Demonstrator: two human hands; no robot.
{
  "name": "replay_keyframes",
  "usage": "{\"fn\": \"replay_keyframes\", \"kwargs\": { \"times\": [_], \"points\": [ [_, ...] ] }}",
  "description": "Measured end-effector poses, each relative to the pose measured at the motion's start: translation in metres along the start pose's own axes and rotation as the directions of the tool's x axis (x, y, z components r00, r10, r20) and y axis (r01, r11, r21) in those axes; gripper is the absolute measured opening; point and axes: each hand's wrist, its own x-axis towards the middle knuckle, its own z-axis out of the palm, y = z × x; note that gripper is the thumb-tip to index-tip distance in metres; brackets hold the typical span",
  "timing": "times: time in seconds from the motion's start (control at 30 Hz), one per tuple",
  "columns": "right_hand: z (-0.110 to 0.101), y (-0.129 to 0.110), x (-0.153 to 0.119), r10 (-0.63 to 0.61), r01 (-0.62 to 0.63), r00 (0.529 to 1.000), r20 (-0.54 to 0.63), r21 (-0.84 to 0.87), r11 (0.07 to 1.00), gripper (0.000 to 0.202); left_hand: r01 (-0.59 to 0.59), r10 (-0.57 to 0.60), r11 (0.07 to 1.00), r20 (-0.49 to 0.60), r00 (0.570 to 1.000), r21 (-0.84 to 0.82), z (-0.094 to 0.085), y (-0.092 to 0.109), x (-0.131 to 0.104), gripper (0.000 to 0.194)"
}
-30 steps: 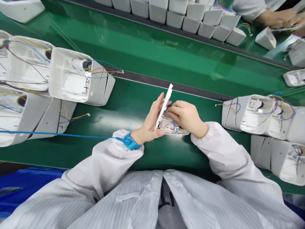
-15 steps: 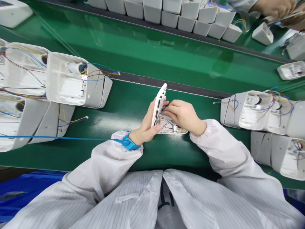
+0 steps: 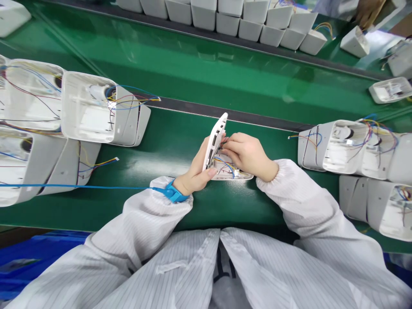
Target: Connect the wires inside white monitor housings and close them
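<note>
My left hand (image 3: 197,169) is closed round a white plastic cover panel (image 3: 215,139), tilted nearly upright, its slotted inner side facing right. Below and to the right lies an open white housing (image 3: 243,175), with yellow, blue and red wires (image 3: 227,163) and a small white connector inside. My right hand (image 3: 246,154) reaches over this housing with thumb and fingers pinched together close to the panel's inner face. Thin reddish wires (image 3: 225,139) show at its fingertips; the exact spot of the pinch is partly hidden. A blue wrist strap (image 3: 175,192) with a cord circles my left wrist.
White housings with loose wires stand at the left (image 3: 88,107) and at the right (image 3: 344,143). Beyond a dark rail, a green belt (image 3: 206,73) crosses the view. Rows of white housings (image 3: 227,23) line the far side. A co-worker's hand (image 3: 368,13) is at top right.
My hands keep nearly the same pose, with the panel tipped very slightly left. On the belt, the small white part at the right has shifted left. The co-worker's hand has moved.
</note>
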Motion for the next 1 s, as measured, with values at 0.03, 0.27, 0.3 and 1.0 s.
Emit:
{"fn": "replay_keyframes", "kwargs": {
  "times": [0.03, 0.27, 0.3, 1.0],
  "points": [
    [0.000, 0.000, 0.000, -0.015, 0.015, 1.000, -0.001, 0.000, 1.000, 0.030, 0.012, -0.012, 1.000, 0.000, 1.000, -0.004, 0.000, -0.001, 0.000, 0.072],
    [-0.001, 0.001, 0.000, -0.041, 0.041, 0.999, -0.006, -0.036, 0.999, 0.032, 0.033, -0.032, 0.999, -0.018, 0.999, 0.026, 0.000, -0.007, -0.004, 0.074],
    [-0.001, 0.001, 0.000, -0.042, 0.042, 0.999, -0.002, -0.047, 0.998, 0.033, 0.037, -0.036, 0.998, -0.007, 0.999, 0.046, -0.001, -0.007, -0.004, 0.075],
    [-0.050, -0.009, 0.005, -0.043, -0.071, 0.965, 0.260, 0.410, 0.909, 0.035, 0.065, -0.065, 0.997, -0.001, 0.998, -0.040, 0.003, 0.004, 0.004, 0.088]
  ]
}}
